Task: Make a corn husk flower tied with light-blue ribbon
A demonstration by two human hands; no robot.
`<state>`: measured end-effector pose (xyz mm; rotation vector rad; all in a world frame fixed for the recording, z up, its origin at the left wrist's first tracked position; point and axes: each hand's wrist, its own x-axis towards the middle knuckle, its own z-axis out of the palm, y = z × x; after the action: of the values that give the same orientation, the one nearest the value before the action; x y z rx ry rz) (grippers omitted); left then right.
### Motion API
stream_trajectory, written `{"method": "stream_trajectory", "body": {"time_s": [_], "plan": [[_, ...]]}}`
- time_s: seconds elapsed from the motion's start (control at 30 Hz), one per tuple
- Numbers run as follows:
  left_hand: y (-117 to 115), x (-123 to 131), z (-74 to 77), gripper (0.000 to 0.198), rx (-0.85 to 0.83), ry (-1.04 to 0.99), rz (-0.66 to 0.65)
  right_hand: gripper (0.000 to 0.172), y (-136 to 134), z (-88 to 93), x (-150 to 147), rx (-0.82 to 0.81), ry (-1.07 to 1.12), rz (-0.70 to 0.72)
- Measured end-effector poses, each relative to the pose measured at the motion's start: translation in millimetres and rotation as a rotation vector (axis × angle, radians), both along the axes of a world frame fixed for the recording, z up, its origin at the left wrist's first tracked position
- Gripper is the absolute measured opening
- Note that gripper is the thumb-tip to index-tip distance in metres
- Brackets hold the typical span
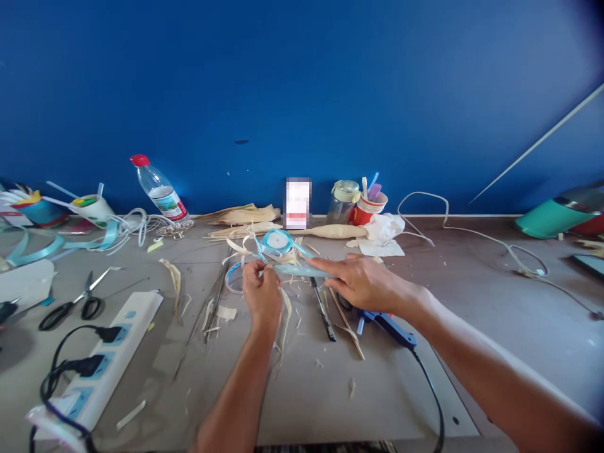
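A light blue ribbon (302, 270) stretches between my hands just above the table. My left hand (262, 292) is closed in a pinch on its left end. My right hand (363, 283) grips the other end, with the index finger pointing left along the strip. Behind them lies a ribbon roll (277, 241), a strand running from it toward my right fingers. A curved blue-and-white band (229, 277) shows beside my left hand; whether that hand touches it, I cannot tell. Under the right hand sit a black pen-like tool (323, 309) and a blue glue gun (389, 327).
To the left are scissors (78, 305) and a power strip (117, 352) with black plugs. Dried husks (245, 215), a tilted bottle (160, 189), a jar (343, 201) and red paper cups (369, 207) stand along the blue wall. A white cable (476, 231) crosses the right side.
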<state>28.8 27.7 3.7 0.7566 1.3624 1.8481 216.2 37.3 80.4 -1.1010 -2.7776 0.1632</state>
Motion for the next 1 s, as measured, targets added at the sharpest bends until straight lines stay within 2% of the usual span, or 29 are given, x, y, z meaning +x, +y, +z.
{"method": "stream_trajectory", "body": {"time_s": [0.17, 0.23, 0.37, 0.5, 0.63, 0.8, 1.0], "plan": [[1, 2, -0.1, 0.008, -0.065, 0.022, 0.003, 0.03, -11, 5.4, -7, 0.168, -0.076, 0.193], [2, 2, -3.0, 0.008, -0.093, 0.082, 0.014, 0.025, -11, 10.4, -10, 0.218, -0.054, 0.21], [1, 3, -9.0, 0.007, -0.109, 0.218, -0.008, 0.025, 4, 24.4, -15, 0.234, 0.069, 0.127], [-1, 6, -7.5, 0.01, -0.096, 0.265, -0.041, 0.025, 30, 36.7, -18, 0.101, 0.211, 0.056], [-6, 10, 0.3, 0.008, -0.05, 0.196, -0.159, 0.027, 52, 44.4, -18, -0.027, 0.287, -0.031], [-11, 13, 5.5, 0.008, 0.016, 0.108, -0.288, 0.025, 72, 43.1, -24, -0.033, 0.278, -0.216], [-10, 14, 1.3, 0.015, 0.097, -0.079, -0.49, 0.03, 89, 36.5, -31, -0.064, 0.269, -0.186]]}}
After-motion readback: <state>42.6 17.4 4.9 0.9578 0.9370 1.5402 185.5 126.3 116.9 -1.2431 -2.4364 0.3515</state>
